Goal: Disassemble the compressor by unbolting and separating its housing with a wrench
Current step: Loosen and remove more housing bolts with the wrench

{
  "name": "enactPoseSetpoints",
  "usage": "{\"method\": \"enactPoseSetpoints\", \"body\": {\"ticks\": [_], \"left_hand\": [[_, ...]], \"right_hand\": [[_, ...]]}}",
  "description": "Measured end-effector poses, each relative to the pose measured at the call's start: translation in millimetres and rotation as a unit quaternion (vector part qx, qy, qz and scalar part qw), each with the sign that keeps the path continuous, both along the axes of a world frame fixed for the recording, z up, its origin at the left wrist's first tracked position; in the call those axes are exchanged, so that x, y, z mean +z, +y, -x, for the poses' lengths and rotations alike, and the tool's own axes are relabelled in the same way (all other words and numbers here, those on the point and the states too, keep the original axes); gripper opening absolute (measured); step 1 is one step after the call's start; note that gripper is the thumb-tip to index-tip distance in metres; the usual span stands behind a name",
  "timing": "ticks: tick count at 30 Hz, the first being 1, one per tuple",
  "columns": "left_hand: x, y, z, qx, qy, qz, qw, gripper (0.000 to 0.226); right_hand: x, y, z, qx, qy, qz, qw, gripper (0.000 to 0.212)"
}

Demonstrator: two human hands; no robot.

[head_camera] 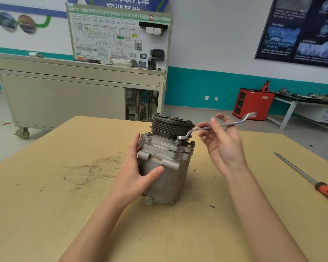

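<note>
A grey metal compressor point(169, 167) stands upright on the wooden table point(64, 195), its black ribbed pulley point(170, 125) on top. My left hand point(135, 173) wraps the housing's left side, thumb across the front. My right hand point(222, 142) pinches the shaft of a silver offset ring wrench point(233, 123) between thumb and fingers. The wrench's ring end sits over a bolt point(178, 142) on the housing's upper flange, just below the pulley. Its other end points up and right.
A long screwdriver point(309, 178) with a red and black handle lies on the table's right side. Behind the table stand a wheeled grey cabinet point(64, 95) with a wiring display board, a red tool cabinet point(254, 104), and a cluttered bench at far right.
</note>
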State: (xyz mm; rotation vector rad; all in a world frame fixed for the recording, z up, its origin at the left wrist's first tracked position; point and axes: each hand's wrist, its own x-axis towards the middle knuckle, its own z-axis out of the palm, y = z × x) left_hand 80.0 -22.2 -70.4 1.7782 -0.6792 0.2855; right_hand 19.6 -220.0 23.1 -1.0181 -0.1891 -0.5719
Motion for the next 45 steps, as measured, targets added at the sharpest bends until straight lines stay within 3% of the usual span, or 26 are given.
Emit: {"method": "enactPoseSetpoints", "body": {"ticks": [2, 7, 11, 14, 22, 23, 24, 26, 28, 31, 34, 37, 39, 41, 43, 45], "left_hand": [[-0.7, -0.3, -0.5, 0.000, -0.002, -0.001, 1.000, 0.097], [-0.6, -0.9, -0.8, 0.004, -0.007, 0.000, 1.000, 0.095], [0.4, -0.8, 0.5, 0.003, -0.006, -0.002, 1.000, 0.096], [0.7, -0.5, 1.1, 0.002, -0.004, -0.001, 1.000, 0.098], [0.0, -1.6, 0.4, -0.005, -0.003, 0.009, 1.000, 0.100], [-0.3, -1.7, 0.5, -0.006, -0.004, 0.010, 1.000, 0.100], [-0.5, -1.4, 0.5, -0.008, -0.002, 0.011, 1.000, 0.099], [0.0, -1.2, 0.9, -0.013, 0.004, 0.009, 1.000, 0.098], [0.6, -0.6, 1.3, -0.008, 0.001, 0.005, 1.000, 0.097], [1.4, -0.3, 1.8, -0.004, 0.003, 0.003, 1.000, 0.095], [1.8, 0.7, 2.1, -0.006, 0.004, 0.004, 1.000, 0.095], [1.4, 0.6, 1.0, 0.000, 0.000, -0.003, 1.000, 0.096], [1.0, 0.3, -0.3, 0.000, -0.003, -0.004, 1.000, 0.097], [0.9, -0.2, -1.1, -0.005, 0.002, 0.001, 1.000, 0.096], [0.8, -1.0, -0.3, -0.007, 0.007, 0.004, 1.000, 0.096], [0.8, -0.6, 1.1, -0.004, 0.007, 0.001, 1.000, 0.097]], "right_hand": [[13.6, -0.6, 12.4, -0.065, -0.009, 0.074, 0.995, 0.004], [39.3, 16.2, 39.0, -0.099, 0.026, 0.218, 0.970, 0.051], [30.6, 36.7, 40.6, -0.195, -0.044, 0.336, 0.920, 0.044], [17.7, 43.1, 36.7, -0.226, -0.055, 0.355, 0.906, 0.043], [-11.1, 56.2, 32.3, -0.374, -0.173, 0.482, 0.774, 0.062], [-15.1, 56.2, 30.9, -0.363, -0.173, 0.460, 0.792, 0.058], [-17.9, 53.2, 28.8, -0.332, -0.165, 0.402, 0.838, 0.050], [-19.4, 38.2, 22.2, -0.237, -0.118, 0.206, 0.942, 0.038], [-19.1, 18.4, 8.9, -0.118, -0.015, 0.007, 0.993, 0.035], [-17.7, 4.8, -10.7, 0.014, 0.114, -0.128, 0.985, 0.035], [-13.3, 2.5, -14.5, -0.010, 0.067, -0.159, 0.985, 0.041], [-3.2, 3.1, 4.4, -0.144, -0.034, 0.000, 0.989, 0.050], [3.3, 12.2, 16.3, -0.227, -0.093, 0.151, 0.957, 0.049], [9.4, 24.9, 22.1, -0.291, -0.144, 0.289, 0.901, 0.047], [14.5, 35.7, 21.9, -0.354, -0.187, 0.405, 0.822, 0.048], [19.6, 44.4, 20.3, -0.385, -0.212, 0.470, 0.766, 0.043]]}}
